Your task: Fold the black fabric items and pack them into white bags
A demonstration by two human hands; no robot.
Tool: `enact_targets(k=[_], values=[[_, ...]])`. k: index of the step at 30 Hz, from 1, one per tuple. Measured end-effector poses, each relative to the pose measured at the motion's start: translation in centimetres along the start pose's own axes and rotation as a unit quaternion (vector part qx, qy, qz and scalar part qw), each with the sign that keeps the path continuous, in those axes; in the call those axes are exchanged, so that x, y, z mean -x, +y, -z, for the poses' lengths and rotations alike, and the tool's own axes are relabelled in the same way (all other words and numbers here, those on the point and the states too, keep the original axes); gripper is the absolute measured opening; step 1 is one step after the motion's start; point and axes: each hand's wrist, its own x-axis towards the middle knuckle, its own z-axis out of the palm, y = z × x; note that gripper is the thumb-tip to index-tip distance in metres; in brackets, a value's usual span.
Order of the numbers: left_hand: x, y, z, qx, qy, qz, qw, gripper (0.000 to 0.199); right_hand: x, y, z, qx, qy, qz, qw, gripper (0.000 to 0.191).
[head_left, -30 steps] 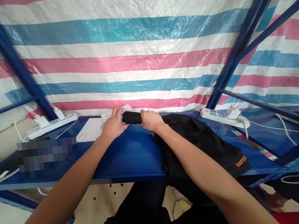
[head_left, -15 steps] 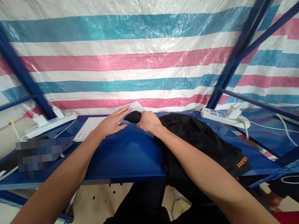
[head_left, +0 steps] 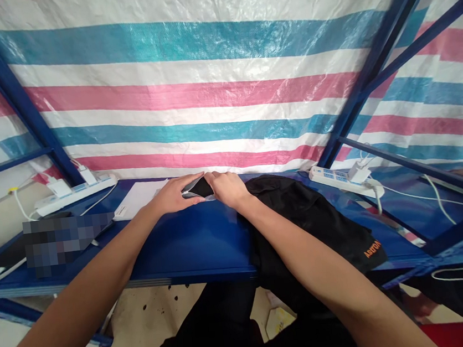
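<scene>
Over the back part of the blue table (head_left: 197, 238), both hands meet around a small black item (head_left: 202, 187). A thin, whitish, see-through bag (head_left: 209, 197) shows along its edges. My left hand (head_left: 173, 194) grips the left side of the bag, thumb below and fingers above. From the right, my right hand (head_left: 228, 189) is closed on the black item, its fingers curled and partly hidden. What the black item is, I cannot make out. Left of the hands lies a white flat box or stack of paper (head_left: 134, 200).
Black cloth with orange letters (head_left: 303, 215) drapes over the table to the right. White power strips with plugs stand at left (head_left: 77, 195) and right (head_left: 345, 181). Cables trail across both sides. Blue frame posts rise before a striped plastic sheet (head_left: 187, 78).
The white sheet-like part raised behind the black item has come down. My left fingers, stretched flat before, now curve around the bag. My right hand has shifted slightly over the item.
</scene>
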Motion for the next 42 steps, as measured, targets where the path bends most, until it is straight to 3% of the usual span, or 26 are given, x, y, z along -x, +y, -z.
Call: enact_targets(k=[4,7,10,15,18,25,29,32,36,42], values=[[0.2,0.5,0.5,-0.004,-0.012,-0.002,1.0,0.107,-0.2,-0.1,-0.1,-0.008,0.004,-0.002,1.0,0.03],[0.2,0.7,-0.1,-0.05,-0.015,0.006,0.999,0.098,-0.4,-0.1,-0.9,-0.038,0.01,0.013,0.999,0.032],[0.2,0.5,-0.8,-0.083,-0.003,-0.004,0.997,0.086,-0.5,0.4,-2.1,-0.108,0.025,0.033,0.993,0.047],[0.2,-0.9,0.1,-0.085,0.021,-0.004,0.996,0.073,-0.4,2.2,-2.9,-0.292,0.081,0.108,0.947,0.058],[0.4,-1.7,1.2,-0.081,0.05,0.017,0.995,0.071,-0.3,3.2,-2.2,-0.353,0.12,0.12,0.92,0.053],[0.6,-0.8,1.0,-0.03,0.057,0.019,0.998,0.078,-0.5,3.2,-1.7,-0.357,0.118,0.063,0.924,0.029],[0.4,0.0,0.5,0.019,0.073,-0.027,0.997,0.057,-0.4,2.7,-2.3,-0.316,0.112,0.076,0.939,0.026],[0.5,0.4,0.5,0.042,0.078,-0.036,0.995,0.046,-0.6,2.1,-2.5,-0.2,0.107,0.081,0.971,0.019],[0.7,0.4,0.7,0.032,0.121,0.018,0.992,0.047,-1.0,1.0,-2.4,-0.069,0.101,0.083,0.989,0.032],[0.7,-0.3,1.4,0.027,0.17,0.084,0.981,0.052,-0.2,0.9,-1.6,-0.13,0.161,0.096,0.974,0.043]])
